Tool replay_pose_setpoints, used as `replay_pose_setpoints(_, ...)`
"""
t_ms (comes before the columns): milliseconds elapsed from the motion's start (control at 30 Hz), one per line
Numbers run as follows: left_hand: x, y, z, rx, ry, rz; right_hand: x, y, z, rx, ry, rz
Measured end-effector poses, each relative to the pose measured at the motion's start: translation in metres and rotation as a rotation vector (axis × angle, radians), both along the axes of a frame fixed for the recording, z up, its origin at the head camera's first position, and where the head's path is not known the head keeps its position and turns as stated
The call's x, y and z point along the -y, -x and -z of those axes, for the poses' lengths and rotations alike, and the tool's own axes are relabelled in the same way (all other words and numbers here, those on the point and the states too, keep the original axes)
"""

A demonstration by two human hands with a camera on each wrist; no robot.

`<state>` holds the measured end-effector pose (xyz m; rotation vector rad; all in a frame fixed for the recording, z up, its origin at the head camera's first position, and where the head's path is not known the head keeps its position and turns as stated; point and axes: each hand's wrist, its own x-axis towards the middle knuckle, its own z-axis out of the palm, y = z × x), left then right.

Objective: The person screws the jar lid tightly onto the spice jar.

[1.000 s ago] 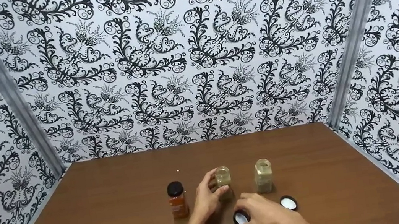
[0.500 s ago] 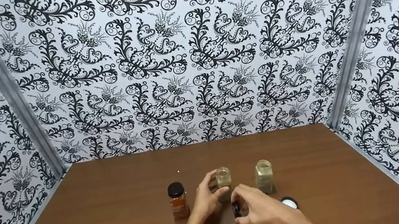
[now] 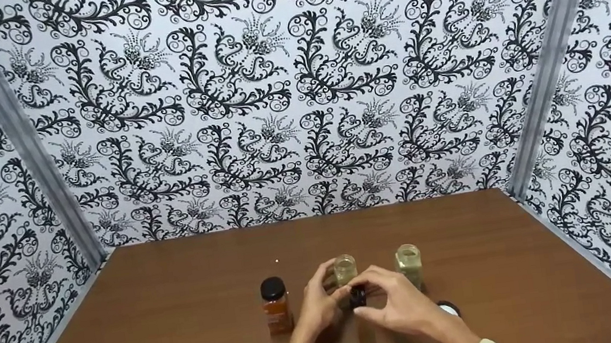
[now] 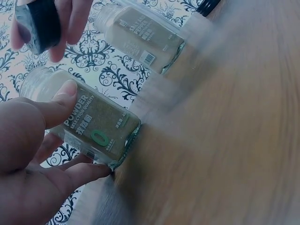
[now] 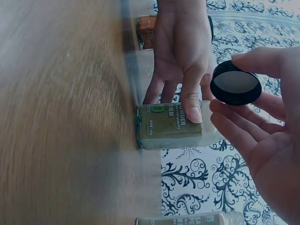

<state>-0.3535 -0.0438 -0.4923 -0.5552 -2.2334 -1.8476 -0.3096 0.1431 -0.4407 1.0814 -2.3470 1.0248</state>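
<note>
My left hand (image 3: 316,307) grips an uncapped glass spice jar (image 4: 101,117) of greenish-brown powder, thumb across its label, the jar upright on the table. Between thumb and fingertips my right hand (image 3: 402,303) pinches a black screw cap (image 5: 236,84), its pale-lined inside showing in the right wrist view. In the head view the cap is tipped on edge, close in front of the jar's open mouth (image 3: 345,262). A second uncapped spice jar (image 3: 410,267) stands to the right, partly behind my right hand.
An orange-red spice jar (image 3: 278,317) with its black cap on stands left of my left hand. Another black cap (image 3: 449,309) with a white liner lies by my right wrist. Patterned walls (image 3: 301,136) enclose the brown table (image 3: 193,304) at the back and sides.
My right hand has lifted the cap from near the table's front and carried it up toward the held jar, turning it on edge. My left hand keeps its grip.
</note>
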Motion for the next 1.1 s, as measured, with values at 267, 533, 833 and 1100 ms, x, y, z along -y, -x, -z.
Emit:
replay_pose_setpoints(267, 0.001, 0.001, 0.001, -0.005, -0.038, 0.04, 0.002, 0.004, 0.002, -0.008, 0.112, -0.038)
replay_pose_setpoints(533, 0.001, 0.002, 0.003, -0.01, -0.044, 0.044, 0.002, 0.008, 0.003, -0.017, 0.191, -0.028)
replay_pose_setpoints(833, 0.003, 0.003, 0.001, -0.004, -0.053, 0.061, 0.005, 0.015, 0.002, 0.012, 0.255, 0.126)
replay_pose_setpoints(1100, 0.005, 0.001, 0.0, 0.008, 0.01, 0.04, 0.011, 0.025, 0.003, -0.027, 0.321, 0.143)
